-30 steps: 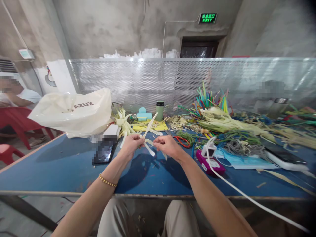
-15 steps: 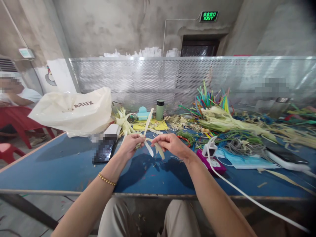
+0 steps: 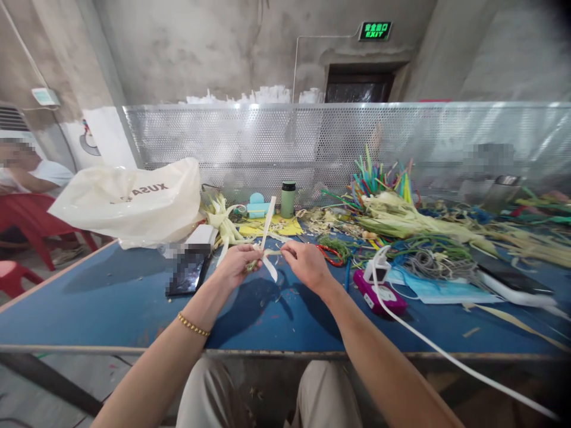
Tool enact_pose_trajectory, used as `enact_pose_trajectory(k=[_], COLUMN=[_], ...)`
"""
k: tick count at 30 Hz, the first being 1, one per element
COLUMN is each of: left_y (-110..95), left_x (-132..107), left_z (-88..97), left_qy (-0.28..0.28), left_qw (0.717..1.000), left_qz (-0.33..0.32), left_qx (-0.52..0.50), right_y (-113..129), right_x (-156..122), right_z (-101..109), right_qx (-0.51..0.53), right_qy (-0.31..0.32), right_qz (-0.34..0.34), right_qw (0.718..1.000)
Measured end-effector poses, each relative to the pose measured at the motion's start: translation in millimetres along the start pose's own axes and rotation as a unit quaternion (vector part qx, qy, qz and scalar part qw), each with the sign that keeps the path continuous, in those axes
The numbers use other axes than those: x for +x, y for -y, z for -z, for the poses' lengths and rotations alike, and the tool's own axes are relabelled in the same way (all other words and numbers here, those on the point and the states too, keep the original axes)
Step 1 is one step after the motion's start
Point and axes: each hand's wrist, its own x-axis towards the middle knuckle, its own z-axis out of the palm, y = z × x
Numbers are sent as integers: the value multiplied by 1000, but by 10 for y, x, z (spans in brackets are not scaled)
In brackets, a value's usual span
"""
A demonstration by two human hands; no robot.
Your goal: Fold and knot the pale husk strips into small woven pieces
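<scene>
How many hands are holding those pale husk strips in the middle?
2: the left hand grips the gathered pale husk strips, and the right hand pinches one just to the right. No other hand shows at them.

Near the middle of the frame, a flat, pale strip (image 3: 267,223) rises from the left hand (image 3: 241,261), leaning slightly toward the right of the frame. Below, a whitish tail (image 3: 270,271) slants down toward lower right. A narrow yellowish band (image 3: 272,253) spans nearly level to the right hand (image 3: 307,264).
</scene>
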Motion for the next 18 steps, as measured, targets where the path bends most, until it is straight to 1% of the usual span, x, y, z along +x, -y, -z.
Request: enact_pose_trajectory(k=[2, 4, 8, 10, 15, 18], left_y=[-1, -2, -1, -3, -21, -19], left_x=[-2, 2, 22, 29, 24, 23], left_z=[2, 6, 16, 17, 14, 17], left_qy=[2, 2, -9, -9, 24, 51], left_qw=[1000, 1000, 1000, 999, 998, 996], left_qz=[0, -9, -21, -17, 11, 26], left_qx=[-2, -6, -16, -26, -57, -68], right_y=[11, 16, 5, -2, -6, -22], right_x=[-13, -17, 5, 19, 37, 45], right_z=[-16, -26, -23, -17, -42, -92], right_qx=[-28, -22, 80, 118, 138, 184], right_qy=[-20, -17, 46, 66, 57, 59], right_qz=[5, 4, -8, -14, -27, -35], right_qw=[999, 1000, 996, 991, 988, 980])
